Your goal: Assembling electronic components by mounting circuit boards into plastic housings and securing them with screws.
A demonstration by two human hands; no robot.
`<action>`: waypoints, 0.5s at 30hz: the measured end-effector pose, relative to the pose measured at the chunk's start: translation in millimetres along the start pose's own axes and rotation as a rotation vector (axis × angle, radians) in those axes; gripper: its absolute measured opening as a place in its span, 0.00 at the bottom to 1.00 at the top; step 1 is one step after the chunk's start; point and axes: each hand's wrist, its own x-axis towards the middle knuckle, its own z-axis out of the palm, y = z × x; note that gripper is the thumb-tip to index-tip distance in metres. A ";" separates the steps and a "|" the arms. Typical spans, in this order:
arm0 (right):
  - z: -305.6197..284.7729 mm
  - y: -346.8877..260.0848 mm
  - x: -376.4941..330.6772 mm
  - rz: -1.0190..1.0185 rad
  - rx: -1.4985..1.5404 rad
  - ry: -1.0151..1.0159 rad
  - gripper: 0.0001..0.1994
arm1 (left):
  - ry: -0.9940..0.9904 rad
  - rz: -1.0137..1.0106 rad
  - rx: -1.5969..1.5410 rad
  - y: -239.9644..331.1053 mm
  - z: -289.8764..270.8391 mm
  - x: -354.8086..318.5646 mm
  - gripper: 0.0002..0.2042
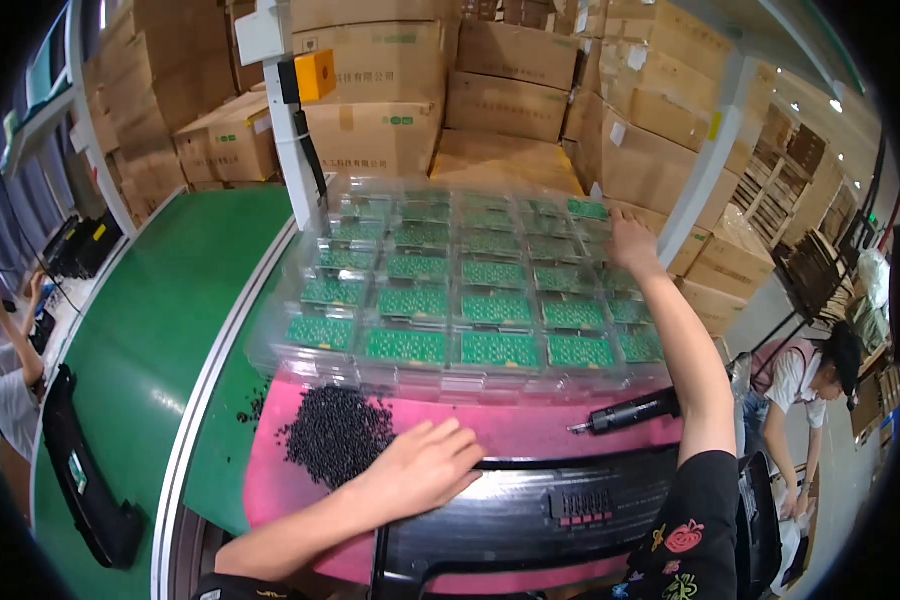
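My left hand (432, 465) rests on the upper left part of a long black plastic housing (510, 530), its fingers stretched along the edge. At the far right corner of the stacked clear plastic trays (450, 375), the fingers of my right hand (632, 242) close on the edge of a green circuit board (588, 209). That board looks brighter than its neighbours. Several more green circuit boards (497, 349) lie in rows in the tray compartments. Beside my left hand is a heap of small black screws (338, 435) on a pink mat (275, 470).
A black electric screwdriver (630, 412) lies right of centre. Another black housing (85, 480) lies on the green belt (160, 330) at left. Cardboard boxes (370, 140) are stacked behind. White posts (295, 150) flank the trays. A person (795, 390) bends over at right; another (10, 370) works at left.
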 end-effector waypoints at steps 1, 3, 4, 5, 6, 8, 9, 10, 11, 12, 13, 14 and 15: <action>10.8 -1.9 18.1 0.022 -0.013 -0.051 0.33 | 0.002 0.008 0.046 -3.5 1.9 -1.7 0.10; 30.1 -3.4 41.0 0.038 -0.018 -0.065 0.34 | -0.004 0.036 0.082 -8.2 4.3 -2.5 0.11; 35.6 -6.5 53.4 0.048 -0.025 -0.079 0.34 | -0.009 0.031 0.085 -7.4 5.0 -2.4 0.11; 51.4 -3.6 71.0 0.054 0.002 -0.077 0.34 | 0.011 0.038 0.101 -6.0 3.7 -2.1 0.10; 60.1 1.1 81.9 0.041 0.008 -0.075 0.34 | 0.014 0.025 0.106 -7.1 2.6 -1.6 0.10; 75.2 -1.1 94.5 -0.031 0.149 -0.096 0.35 | -0.005 0.030 0.092 -7.9 -0.3 -1.5 0.09; 62.5 -11.3 92.7 -0.012 0.133 -0.207 0.37 | 0.017 0.041 0.096 -10.4 -0.8 -2.1 0.08; 70.9 -15.0 98.9 -0.029 0.135 -0.206 0.37 | 0.022 0.025 0.099 -12.8 -2.7 -2.1 0.08; 78.1 -10.1 100.7 -0.096 0.100 -0.179 0.36 | 0.012 0.033 0.093 -12.7 -3.2 -2.2 0.08; 83.4 -5.9 103.9 -0.161 0.066 -0.150 0.36 | 0.002 0.044 0.088 -13.1 -3.5 -2.1 0.08; 87.1 -2.0 108.7 -0.167 0.061 -0.149 0.36 | 0.003 0.053 0.093 -15.3 -5.0 -1.4 0.07; 86.4 -0.7 109.3 -0.166 0.048 -0.117 0.32 | 0.007 0.044 0.087 -14.7 -4.8 -0.7 0.07; 84.4 -5.8 110.7 -0.169 0.039 -0.080 0.27 | 0.003 0.040 0.105 -14.2 -5.0 -1.3 0.07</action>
